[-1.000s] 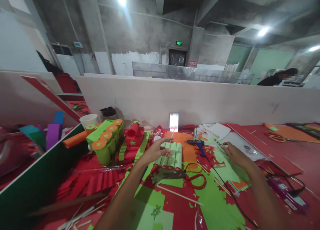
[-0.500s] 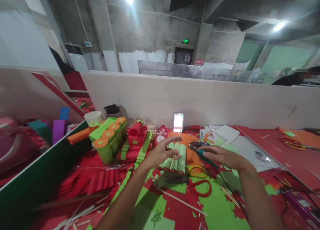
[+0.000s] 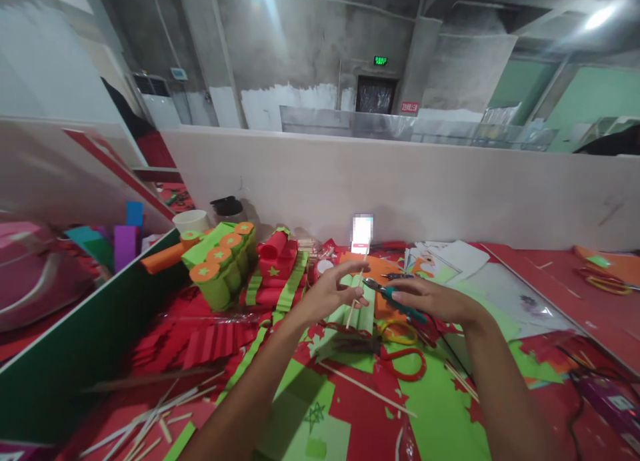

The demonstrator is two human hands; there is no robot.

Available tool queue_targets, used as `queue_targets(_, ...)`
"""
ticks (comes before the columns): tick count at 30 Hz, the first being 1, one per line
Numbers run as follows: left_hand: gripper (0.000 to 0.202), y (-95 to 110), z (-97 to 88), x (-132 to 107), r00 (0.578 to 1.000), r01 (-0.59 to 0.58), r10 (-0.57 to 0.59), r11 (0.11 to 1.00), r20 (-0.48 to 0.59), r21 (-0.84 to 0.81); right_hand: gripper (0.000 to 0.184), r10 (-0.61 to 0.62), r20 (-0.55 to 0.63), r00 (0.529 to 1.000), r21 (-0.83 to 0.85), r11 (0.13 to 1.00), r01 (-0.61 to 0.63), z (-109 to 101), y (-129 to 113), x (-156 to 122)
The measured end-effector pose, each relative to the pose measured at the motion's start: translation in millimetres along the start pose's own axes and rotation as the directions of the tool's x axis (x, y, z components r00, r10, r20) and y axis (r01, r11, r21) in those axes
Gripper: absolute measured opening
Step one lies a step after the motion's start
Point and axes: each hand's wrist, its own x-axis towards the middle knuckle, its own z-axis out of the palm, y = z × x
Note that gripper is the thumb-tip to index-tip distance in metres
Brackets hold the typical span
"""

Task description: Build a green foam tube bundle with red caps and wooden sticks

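Observation:
My left hand pinches a thin wooden stick that slants upward above a light green rolled foam piece. My right hand grips a pair of pliers with teal handles, jaws pointing left toward the stick. A small gap seems to separate the jaws from the stick. Just below lie scissors with a red handle, their blades in shadow, and a yellow handle loop. Another wooden stick rests across the red and green sheets nearer to me.
On the left stand a green-and-orange foam model and a red foam model, beside a green divider. A lit phone leans against the white partition. Loose sticks lie front left; a purple box sits at right.
The pliers have moved left and up, closer to the stick. The stick stays in my left hand. The camera view has shifted slightly.

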Motion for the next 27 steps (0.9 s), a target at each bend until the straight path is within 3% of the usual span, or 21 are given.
queue_targets(4,0.051,1.0,0.0,-0.1,0.999,0.037,-0.037,0.999,0.035,-0.003,0.052,-0.023,0.022,1.000,-0.005,1.000,0.023,1.7,-3.1,3.8)
queue_targets(13,0.055,1.5,-2.6,-1.8,0.993,0.114,-0.113,0.991,0.014,-0.067,0.050,-0.014,-0.074,0.997,-0.036,0.999,0.012,7.7,10.5,17.7)
queue_targets(19,0.058,4.2,-3.6,-1.0,0.984,0.177,-0.176,0.977,0.018,-0.118,0.048,-0.019,-0.053,0.998,-0.026,1.000,0.017,8.9,10.8,20.0)
queue_targets(27,0.057,1.5,-4.2,-0.7,0.984,0.179,-0.177,0.974,0.030,-0.137,0.050,-0.032,-0.020,0.999,-0.001,0.999,0.032,8.9,6.2,20.1)
